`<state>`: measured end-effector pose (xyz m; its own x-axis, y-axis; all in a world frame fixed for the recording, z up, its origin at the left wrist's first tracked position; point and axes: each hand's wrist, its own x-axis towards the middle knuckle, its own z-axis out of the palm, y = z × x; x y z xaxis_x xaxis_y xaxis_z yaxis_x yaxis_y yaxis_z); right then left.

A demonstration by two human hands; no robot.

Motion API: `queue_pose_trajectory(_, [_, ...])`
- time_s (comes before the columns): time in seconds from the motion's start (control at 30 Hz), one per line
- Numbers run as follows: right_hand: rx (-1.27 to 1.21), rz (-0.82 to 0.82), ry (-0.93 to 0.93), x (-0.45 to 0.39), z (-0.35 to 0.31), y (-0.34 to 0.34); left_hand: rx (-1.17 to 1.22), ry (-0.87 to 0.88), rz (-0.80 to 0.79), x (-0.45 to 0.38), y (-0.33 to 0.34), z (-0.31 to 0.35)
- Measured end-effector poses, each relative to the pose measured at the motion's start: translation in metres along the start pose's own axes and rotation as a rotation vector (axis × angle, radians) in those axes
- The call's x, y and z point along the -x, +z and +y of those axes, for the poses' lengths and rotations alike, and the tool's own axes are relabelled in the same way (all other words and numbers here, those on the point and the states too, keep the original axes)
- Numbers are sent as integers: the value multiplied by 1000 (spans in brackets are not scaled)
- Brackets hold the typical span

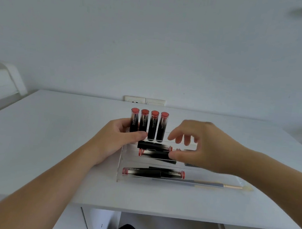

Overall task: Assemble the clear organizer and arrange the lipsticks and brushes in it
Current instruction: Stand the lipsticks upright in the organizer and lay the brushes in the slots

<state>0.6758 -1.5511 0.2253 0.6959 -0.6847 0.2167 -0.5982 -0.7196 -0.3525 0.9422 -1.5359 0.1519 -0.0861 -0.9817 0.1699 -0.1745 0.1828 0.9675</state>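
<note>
Your left hand (pixel 124 133) curls around the left end of the clear organizer (pixel 122 166), which sits toward the far middle of the tabletop (pixel 52 142), steadying it beside the four upright lipsticks (pixel 148 126) in its back row. Your right hand (pixel 198 146) hovers with fingers loosely spread and its thumb touching a lying lipstick (pixel 155 154) on the middle tier, not yet pinching it. The tubes look light, stiff and slick, so take each around mid-barrel, and lift the thin brush (pixel 213 184) at the organizer's near edge by its handle.
</note>
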Motion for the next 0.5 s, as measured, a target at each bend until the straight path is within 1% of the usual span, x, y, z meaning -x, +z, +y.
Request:
queue_pose_trajectory(0.07, [116,-15,-40,-1,-4,7,11,4,8,1,0,1])
queue_pose_trajectory(0.2, [217,36,-79,-2,-8,17,27,16,32,3,1,3])
queue_pose_trajectory(0.33, [206,74,-85,2,-8,21,-7,42,68,4,-2,4])
queue_pose_trajectory(0.5, [200,110,-104,7,-8,23,-32,90,198,13,-18,11])
